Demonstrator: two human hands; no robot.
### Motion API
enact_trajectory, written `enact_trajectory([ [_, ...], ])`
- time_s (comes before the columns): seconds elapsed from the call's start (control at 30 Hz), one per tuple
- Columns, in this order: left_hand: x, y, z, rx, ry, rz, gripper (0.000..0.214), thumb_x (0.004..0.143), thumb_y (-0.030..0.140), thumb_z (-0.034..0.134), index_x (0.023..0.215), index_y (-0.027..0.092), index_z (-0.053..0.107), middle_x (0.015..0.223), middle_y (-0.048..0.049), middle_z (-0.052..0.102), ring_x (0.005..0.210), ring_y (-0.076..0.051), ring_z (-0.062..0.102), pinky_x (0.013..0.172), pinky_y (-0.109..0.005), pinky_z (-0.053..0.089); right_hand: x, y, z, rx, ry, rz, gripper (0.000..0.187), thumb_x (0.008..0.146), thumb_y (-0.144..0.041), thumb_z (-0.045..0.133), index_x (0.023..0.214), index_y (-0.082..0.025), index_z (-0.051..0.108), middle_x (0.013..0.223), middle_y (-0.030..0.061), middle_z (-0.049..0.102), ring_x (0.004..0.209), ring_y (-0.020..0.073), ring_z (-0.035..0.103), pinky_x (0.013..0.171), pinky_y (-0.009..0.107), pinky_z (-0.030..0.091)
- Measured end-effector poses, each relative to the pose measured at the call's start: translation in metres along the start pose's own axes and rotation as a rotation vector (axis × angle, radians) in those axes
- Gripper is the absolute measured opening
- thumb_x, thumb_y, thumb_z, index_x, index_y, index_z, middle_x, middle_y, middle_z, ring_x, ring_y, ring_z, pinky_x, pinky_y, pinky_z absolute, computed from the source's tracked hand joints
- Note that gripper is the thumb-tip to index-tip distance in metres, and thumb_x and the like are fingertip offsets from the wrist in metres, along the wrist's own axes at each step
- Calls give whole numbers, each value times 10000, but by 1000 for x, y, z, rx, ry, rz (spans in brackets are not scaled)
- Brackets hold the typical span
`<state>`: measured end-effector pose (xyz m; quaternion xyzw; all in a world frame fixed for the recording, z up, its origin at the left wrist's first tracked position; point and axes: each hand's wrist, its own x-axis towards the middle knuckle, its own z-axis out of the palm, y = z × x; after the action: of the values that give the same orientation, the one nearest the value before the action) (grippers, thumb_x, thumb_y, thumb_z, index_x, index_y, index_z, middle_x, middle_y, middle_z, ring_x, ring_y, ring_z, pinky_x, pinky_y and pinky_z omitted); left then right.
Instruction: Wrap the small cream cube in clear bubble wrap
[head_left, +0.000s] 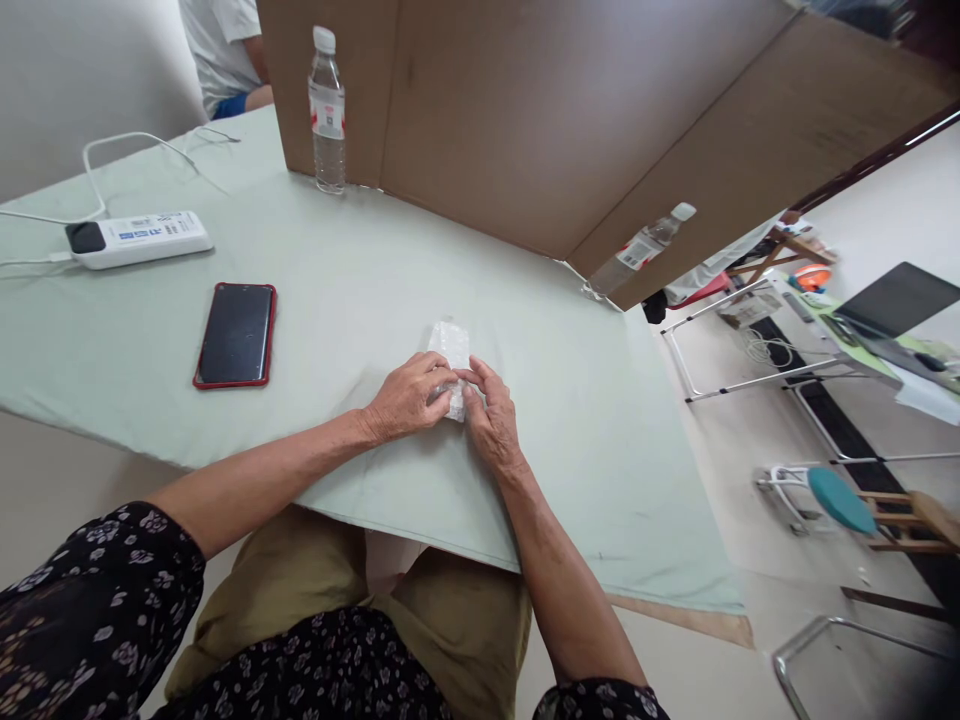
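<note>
A small piece of clear bubble wrap lies on the pale green tablecloth in front of me. My left hand is over its left side, fingers bent and pinched on the wrap. From the right, my right hand grips the wrap's edge with thumb and curled fingers. The fingertips of both hands almost meet at its middle, and they hide part of it. Whether anything is inside the wrap I cannot tell.
A phone in a red case and a white power strip with cables are to the left. Two water bottles stand against a tall cardboard panel. Another person sits behind it. Stools and a laptop are at right.
</note>
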<state>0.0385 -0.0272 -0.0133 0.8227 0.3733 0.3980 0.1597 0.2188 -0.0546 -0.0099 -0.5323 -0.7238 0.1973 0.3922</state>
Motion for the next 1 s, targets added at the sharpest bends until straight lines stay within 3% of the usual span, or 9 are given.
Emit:
enact_trajectory([
  [0.2,0,-2,1,2,-10,15,250,831,139,552,1026,203,693,967,-66,671,905,-207,596,829,-357,530,0,-2,0,14,-25,26,455,971,-323,471,1416,-238,508,1261,82,721,1283,243,596,1149,504,377],
  [0.33,1,-2,0,-8,-14,25,219,827,134,555,998,189,681,943,-68,666,913,-212,591,840,-356,524,2,-3,-2,128,46,78,426,939,-318,525,1355,-230,553,1272,90,713,1259,232,607,1125,478,406],
  [0.47,1,-2,-1,-25,-22,13,222,835,143,554,1011,189,680,965,-73,665,922,-217,594,851,-372,533,13,11,-12,240,128,223,401,880,-348,578,1252,-202,608,1249,126,709,1167,238,646,969,426,514],
  [0.6,1,-1,-1,-31,-18,2,234,838,147,548,1022,194,685,963,-70,666,924,-218,594,844,-374,537,39,28,-23,225,16,388,484,774,-404,663,1200,-178,630,1203,131,707,1011,225,665,754,358,564],
  [0.77,1,-1,-1,-25,-14,8,233,832,140,547,1012,194,685,950,-70,671,901,-217,593,842,-376,535,86,27,-13,215,-103,590,499,692,-390,733,1116,-142,645,1010,102,715,748,172,642,470,236,424],
  [0.87,1,-2,-1,-27,-10,16,227,831,136,546,1007,187,680,956,-72,676,902,-218,595,842,-376,535,108,21,-2,219,-109,622,424,620,-325,799,972,-135,661,766,22,668,590,122,560,451,230,367],
  [1.0,1,-1,0,-28,-11,5,216,839,149,552,1011,189,676,975,-76,681,921,-223,600,849,-382,537,119,17,3,268,-211,612,327,544,-347,849,701,-162,630,538,-64,505,491,77,406,446,234,279],
])
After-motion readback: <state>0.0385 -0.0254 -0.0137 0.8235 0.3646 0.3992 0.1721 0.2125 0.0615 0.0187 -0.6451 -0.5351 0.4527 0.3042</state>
